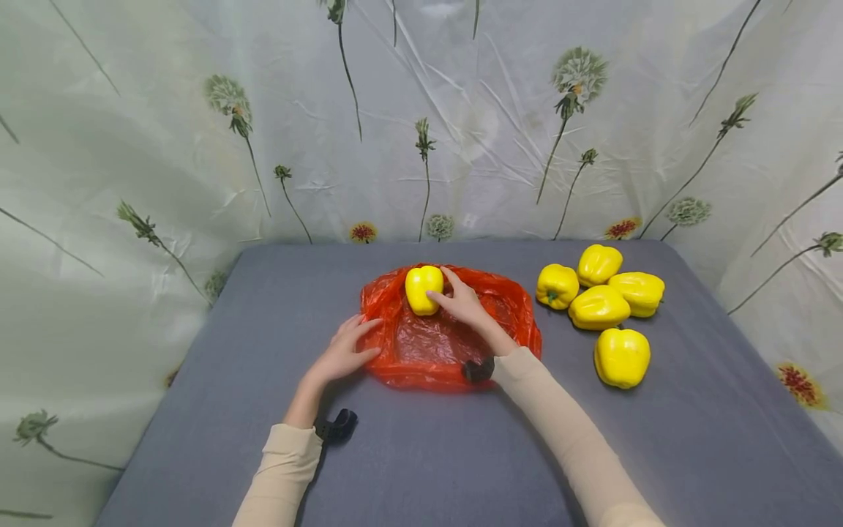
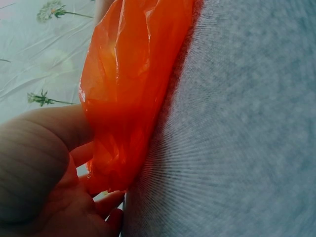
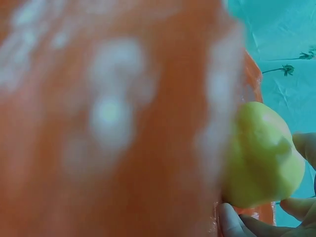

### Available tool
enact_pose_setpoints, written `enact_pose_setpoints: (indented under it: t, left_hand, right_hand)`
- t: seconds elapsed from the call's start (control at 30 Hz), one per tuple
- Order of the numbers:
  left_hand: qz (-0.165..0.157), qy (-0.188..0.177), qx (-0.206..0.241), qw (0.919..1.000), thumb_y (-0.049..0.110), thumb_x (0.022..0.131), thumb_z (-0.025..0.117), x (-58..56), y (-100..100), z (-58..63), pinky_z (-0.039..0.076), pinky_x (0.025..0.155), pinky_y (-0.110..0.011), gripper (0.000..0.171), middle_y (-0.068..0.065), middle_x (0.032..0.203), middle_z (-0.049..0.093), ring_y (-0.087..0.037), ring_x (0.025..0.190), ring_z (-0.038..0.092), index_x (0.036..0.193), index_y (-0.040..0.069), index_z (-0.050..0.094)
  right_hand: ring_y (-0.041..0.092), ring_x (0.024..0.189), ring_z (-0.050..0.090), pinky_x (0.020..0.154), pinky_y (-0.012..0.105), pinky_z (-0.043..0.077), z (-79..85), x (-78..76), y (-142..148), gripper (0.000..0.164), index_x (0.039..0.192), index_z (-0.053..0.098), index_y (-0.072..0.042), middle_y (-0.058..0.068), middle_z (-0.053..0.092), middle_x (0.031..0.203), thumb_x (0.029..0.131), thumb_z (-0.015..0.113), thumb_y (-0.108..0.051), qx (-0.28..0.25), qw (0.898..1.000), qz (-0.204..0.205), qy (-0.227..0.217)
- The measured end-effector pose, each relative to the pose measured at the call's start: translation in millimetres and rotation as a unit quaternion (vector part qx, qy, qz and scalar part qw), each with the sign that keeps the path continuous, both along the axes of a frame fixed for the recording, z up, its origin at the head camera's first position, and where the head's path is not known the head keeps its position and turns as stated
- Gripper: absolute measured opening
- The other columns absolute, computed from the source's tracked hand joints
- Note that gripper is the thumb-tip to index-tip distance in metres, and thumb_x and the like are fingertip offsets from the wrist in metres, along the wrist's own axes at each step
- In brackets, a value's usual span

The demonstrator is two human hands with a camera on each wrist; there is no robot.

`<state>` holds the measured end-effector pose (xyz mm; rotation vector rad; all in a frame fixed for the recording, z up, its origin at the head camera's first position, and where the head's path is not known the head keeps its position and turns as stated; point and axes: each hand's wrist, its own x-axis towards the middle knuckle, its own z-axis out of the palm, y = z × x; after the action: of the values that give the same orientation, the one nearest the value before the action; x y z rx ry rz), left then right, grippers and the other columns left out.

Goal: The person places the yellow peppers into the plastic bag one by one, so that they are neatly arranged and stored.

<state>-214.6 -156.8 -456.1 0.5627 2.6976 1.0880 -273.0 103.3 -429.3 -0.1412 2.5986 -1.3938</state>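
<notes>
A red plastic bag (image 1: 431, 377) lies spread open on the table, its rim turned up around a wide mouth. My right hand (image 1: 466, 304) reaches over the bag and grips a yellow bell pepper (image 1: 424, 291) from its right side, at the back left of the bag's mouth. In the right wrist view, the fingers and thumb stand around the pepper (image 3: 261, 158), and blurred red plastic fills the left side. My left hand (image 1: 342, 351) is at the bag's left edge with fingers spread, touching the plastic. The left wrist view shows fingertips partly hidden by the bag (image 2: 128, 98).
Several yellow bell peppers (image 1: 599, 307) lie in a cluster to the right of the bag, with one pepper (image 1: 622, 358) nearer the front. A grey cloth (image 1: 421, 461) covers the table. Behind it hangs a pale curtain (image 1: 487, 146) with dandelion prints.
</notes>
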Motion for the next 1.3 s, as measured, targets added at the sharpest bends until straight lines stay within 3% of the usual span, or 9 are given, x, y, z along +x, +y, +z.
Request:
enact_pose_setpoints:
  t: [0.23, 0.87, 1.3]
  left_hand:
    - [0.001, 0.005, 0.005, 1.0, 0.021, 0.089, 0.06, 0.4, -0.6, -2.2, 0.009, 0.11, -0.068, 0.055, -0.027, 0.152, 0.023, -0.045, 0.142, 0.012, 0.139, 0.008, 0.043]
    - [0.0, 0.0, 0.002, 1.0, 0.021, 0.089, 0.06, 0.4, -0.7, -2.3, 0.009, 0.111, -0.068, 0.054, -0.026, 0.153, 0.022, -0.044, 0.143, 0.012, 0.139, 0.009, 0.044]
    - [0.001, 0.006, 0.007, 1.0, 0.02, 0.089, 0.06, 0.4, -0.7, -2.4, 0.009, 0.11, -0.068, 0.054, -0.026, 0.152, 0.023, -0.044, 0.143, 0.012, 0.139, 0.008, 0.045]
  right_hand:
    - [0.03, 0.12, 0.055, 0.094, 0.042, 0.051, 7.3, 6.3, 4.2, 0.071, 0.15, 0.018, -0.018, 0.013, 0.035, 0.151, 0.093, 0.054, -0.037, 0.005, 1.0, 0.003, -0.002]
    - [0.034, 0.126, 0.05, 0.095, 0.048, 0.049, 23.7, 24.0, 35.2, 0.066, 0.15, 0.021, -0.019, 0.017, 0.04, 0.146, 0.094, 0.052, -0.038, -0.004, 1.0, 0.011, 0.022]
    - [0.035, 0.125, 0.05, 0.098, 0.051, 0.046, 34.7, 41.0, 61.2, 0.064, 0.149, 0.023, -0.018, 0.019, 0.039, 0.146, 0.095, 0.051, -0.038, -0.006, 0.999, -0.004, 0.04]
